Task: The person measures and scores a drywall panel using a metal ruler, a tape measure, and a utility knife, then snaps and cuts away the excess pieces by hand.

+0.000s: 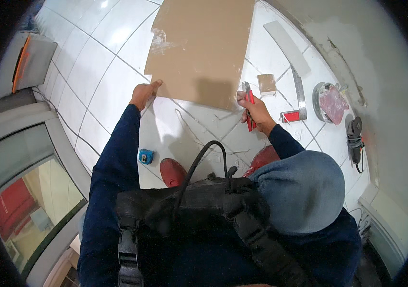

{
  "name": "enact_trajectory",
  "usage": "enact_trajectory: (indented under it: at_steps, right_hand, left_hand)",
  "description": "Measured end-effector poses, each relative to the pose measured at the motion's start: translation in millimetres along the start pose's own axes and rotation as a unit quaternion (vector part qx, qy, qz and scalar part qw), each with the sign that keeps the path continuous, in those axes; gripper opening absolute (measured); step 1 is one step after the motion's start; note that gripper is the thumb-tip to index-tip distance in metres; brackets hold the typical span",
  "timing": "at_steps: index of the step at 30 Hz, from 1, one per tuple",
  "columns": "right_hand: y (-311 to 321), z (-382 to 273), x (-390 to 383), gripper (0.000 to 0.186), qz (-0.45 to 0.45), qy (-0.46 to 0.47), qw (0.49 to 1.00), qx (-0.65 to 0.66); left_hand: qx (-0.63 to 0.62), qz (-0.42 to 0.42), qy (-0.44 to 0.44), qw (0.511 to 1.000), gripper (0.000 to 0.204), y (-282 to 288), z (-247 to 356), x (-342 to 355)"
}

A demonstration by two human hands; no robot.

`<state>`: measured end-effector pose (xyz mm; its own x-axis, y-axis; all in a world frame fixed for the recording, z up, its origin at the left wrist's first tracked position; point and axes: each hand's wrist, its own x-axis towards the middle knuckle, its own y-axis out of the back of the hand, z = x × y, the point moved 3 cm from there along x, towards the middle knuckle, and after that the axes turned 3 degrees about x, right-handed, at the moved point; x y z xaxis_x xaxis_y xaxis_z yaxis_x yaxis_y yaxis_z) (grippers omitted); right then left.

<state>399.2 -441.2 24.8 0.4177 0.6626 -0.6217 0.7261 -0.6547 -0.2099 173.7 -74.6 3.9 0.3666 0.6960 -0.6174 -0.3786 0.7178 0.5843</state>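
A large brown sheet of board point(199, 57) lies on the white tiled floor ahead of me, with a notch and a pale scuffed patch on its left side. My left hand point(143, 94) is closed at the board's near left corner, its thumb and fingertips on the edge. At the near right corner, my right hand point(261, 115) grips a red utility knife point(250, 107), which points away from me. The fingertips of that hand are beside the board's edge; whether they also pinch it, I cannot tell.
To the right lie a pale strip point(286, 45), a small brown tile piece point(266, 84), a try square point(300, 95), a round container with a pinkish cloth point(331, 103) and an angle grinder point(355, 138). A blue tape measure point(146, 156) sits near my red shoe point(172, 172). A cable point(77, 131) runs left.
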Motion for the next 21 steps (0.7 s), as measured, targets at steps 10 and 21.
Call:
enact_trajectory:
  at_steps: [10, 21]
  right_hand:
    - [15.8, 8.2, -15.5, 0.024, 0.051, 0.018, 0.980, -0.192]
    - [47.2, -95.8, -40.6, 0.044, 0.231, 0.224, 0.937, -0.133]
  left_hand:
    - [-0.262, -0.143, 0.005, 0.954, 0.053, 18.3, 45.5, -51.7]
    - [-0.221, -0.226, -0.054, 0.947, 0.034, 78.4, 119.2, -90.9]
